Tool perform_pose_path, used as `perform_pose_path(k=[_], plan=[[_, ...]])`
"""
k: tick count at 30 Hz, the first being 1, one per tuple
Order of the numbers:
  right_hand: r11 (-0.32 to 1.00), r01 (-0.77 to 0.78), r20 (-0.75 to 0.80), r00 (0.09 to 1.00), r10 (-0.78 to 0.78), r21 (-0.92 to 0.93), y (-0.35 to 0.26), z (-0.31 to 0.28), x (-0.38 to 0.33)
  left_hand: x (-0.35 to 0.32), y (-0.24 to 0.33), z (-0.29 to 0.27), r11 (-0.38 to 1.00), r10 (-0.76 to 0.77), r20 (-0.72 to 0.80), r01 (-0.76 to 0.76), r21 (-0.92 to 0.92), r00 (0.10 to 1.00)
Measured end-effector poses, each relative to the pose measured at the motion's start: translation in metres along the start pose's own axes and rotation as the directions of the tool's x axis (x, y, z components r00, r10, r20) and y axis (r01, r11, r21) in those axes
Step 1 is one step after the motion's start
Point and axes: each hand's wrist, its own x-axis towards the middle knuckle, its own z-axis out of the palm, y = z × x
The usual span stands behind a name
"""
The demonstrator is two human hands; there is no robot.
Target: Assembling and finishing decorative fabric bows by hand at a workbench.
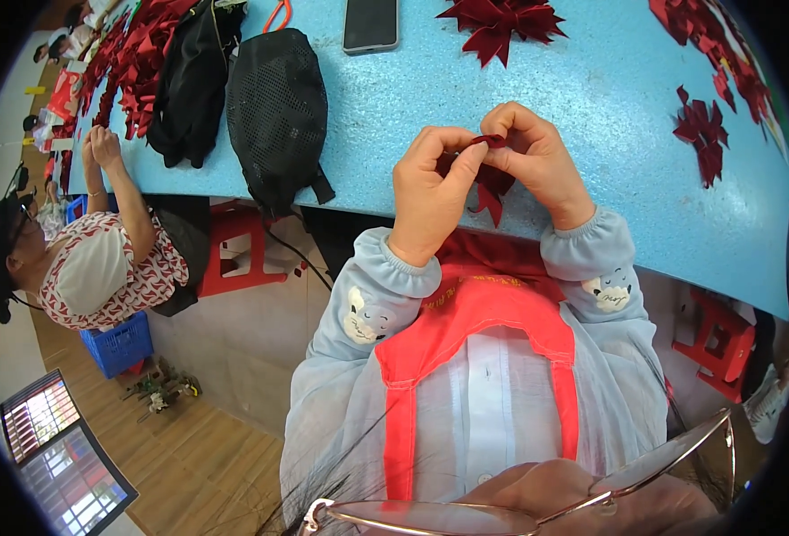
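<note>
While both hands are working close together above the near edge of the blue surface (591, 134), the left hand (430, 192) and the right hand (537, 156) are pinching a dark red ribbon piece (492, 183) between their fingertips. Its loose ends are hanging just below the thumbs. Beyond the hands, a finished red bow (501, 22) and a phone (370, 25) are lying; a black mesh bag (276, 112) is lying left of the left hand.

head view | worn on head | looks down, close | blue table (609, 107)
</note>
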Motion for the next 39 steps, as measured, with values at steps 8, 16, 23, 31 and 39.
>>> perform_pose_path(k=[8, 16, 23, 31, 39], plan=[[0.955, 0.081, -0.02, 0.997, -0.078, 0.285, 0.017, -0.017, 0.004, 0.007, -0.008, -0.006, 0.995, 0.099, -0.11, -0.095, 0.042, 0.989], [0.999, -0.037, -0.158, 0.987, 0.035, -0.014, -0.005, 0.0, 0.004, 0.008, -0.007, -0.009, 0.994, 0.004, -0.03, -0.007, -0.108, 1.0], [0.998, -0.062, -0.041, 0.997, 0.062, 0.003, 0.001, -0.005, 0.002, 0.01, -0.014, 0.002, 0.988, 0.058, -0.068, -0.067, -0.142, 0.996], [0.994, 0.011, -0.079, 0.997, -0.019, -0.107, 0.003, 0.001, -0.002, 0.007, -0.023, 0.015, 0.958, 0.266, -0.116, -0.249, 0.14, 0.957], [0.835, 0.159, -0.148, 0.95, -0.275, -0.527, 0.005, 0.009, -0.003, 0.006, -0.03, 0.014, 0.87, 0.415, -0.08, -0.37, 0.326, 0.906]])
